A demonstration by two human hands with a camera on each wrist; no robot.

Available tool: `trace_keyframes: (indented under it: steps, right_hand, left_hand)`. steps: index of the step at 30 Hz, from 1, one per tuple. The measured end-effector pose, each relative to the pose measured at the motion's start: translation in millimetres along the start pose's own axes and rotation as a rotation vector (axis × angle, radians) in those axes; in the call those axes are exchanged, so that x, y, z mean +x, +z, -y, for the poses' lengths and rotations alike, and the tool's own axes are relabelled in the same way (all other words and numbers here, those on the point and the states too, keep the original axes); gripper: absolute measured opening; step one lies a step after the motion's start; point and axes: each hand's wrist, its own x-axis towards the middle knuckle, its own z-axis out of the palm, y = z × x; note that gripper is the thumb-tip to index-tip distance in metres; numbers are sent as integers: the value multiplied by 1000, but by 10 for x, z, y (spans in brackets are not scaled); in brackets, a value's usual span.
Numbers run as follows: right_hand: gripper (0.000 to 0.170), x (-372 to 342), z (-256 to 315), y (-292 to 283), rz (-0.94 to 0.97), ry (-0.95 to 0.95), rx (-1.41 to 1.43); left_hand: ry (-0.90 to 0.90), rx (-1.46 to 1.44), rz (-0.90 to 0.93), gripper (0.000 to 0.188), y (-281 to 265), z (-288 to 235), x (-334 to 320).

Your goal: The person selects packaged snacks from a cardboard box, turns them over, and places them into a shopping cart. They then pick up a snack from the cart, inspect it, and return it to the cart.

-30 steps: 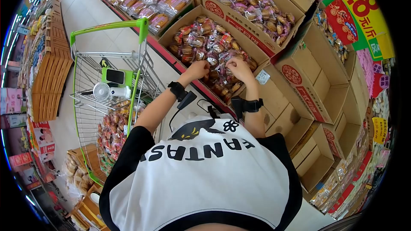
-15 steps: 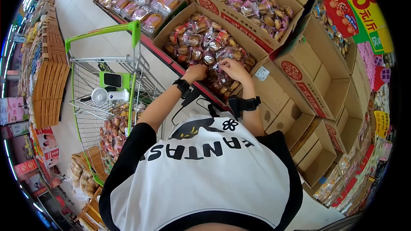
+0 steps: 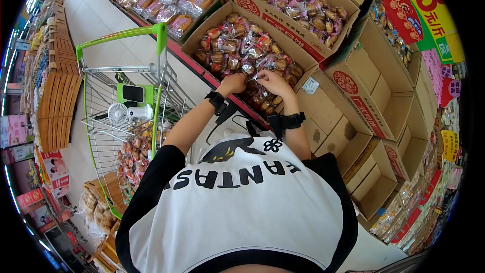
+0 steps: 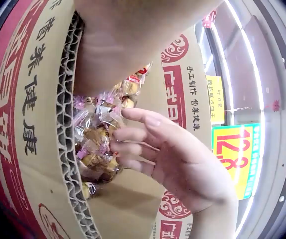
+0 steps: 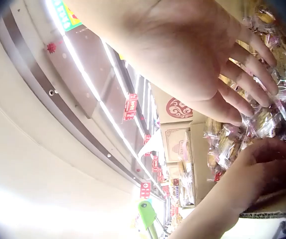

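Because the film-wrapped pastries look light, slick and crumbly, cupping their sides suits; over the carton, the right hand is open, the left hand's grip unclear.

A shop: price sign reading 12.8, shopping cart, boxed packaged snacks.

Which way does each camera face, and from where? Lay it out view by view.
Head: worn on the head, facing forward and down at the left hand, right hand, snacks and cart handle; shirt shows too.
Left wrist: on that wrist, looking past the near left hand over snacks to the right hand.
Right wrist: on that wrist, looking past the near right hand over snacks to the left hand.
Shared by both wrist views: both hands and snacks.
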Motion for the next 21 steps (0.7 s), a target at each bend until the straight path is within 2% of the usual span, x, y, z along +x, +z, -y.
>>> trace_keyframes:
  steps: [4,6,7,9,13,15,19,21]
  right_hand:
    - [32,58,-120,29,67,2,-17]
    - [36,72,-160,58,41,-7,-30]
    - [41,72,-166,67,16,-16,-44]
    - [44,75,-176,78,1,-11,-23]
    - [52,92,-178,78,10,6,-24]
    - [55,120,-186,84,35,-1,2]
    - [65,76,-90,68,16,55,35]
    - [67,62,-56,57,17,53,36]
  left_hand:
    - [-9,-223,27,24,-77,-9,10]
    - [88,-534,-122,17,51,124,118]
    - [88,-534,-122,17,86,175,157]
    - [164,-784,-107,17,83,206,168]
    - [166,-774,-117,18,-57,103,26]
    - [175,-1121,-51,17,-114,51,-24]
    - [181,-1071,-24,18,-249,36,-124]
    - [247,-1150,-20,17,-211,77,-103]
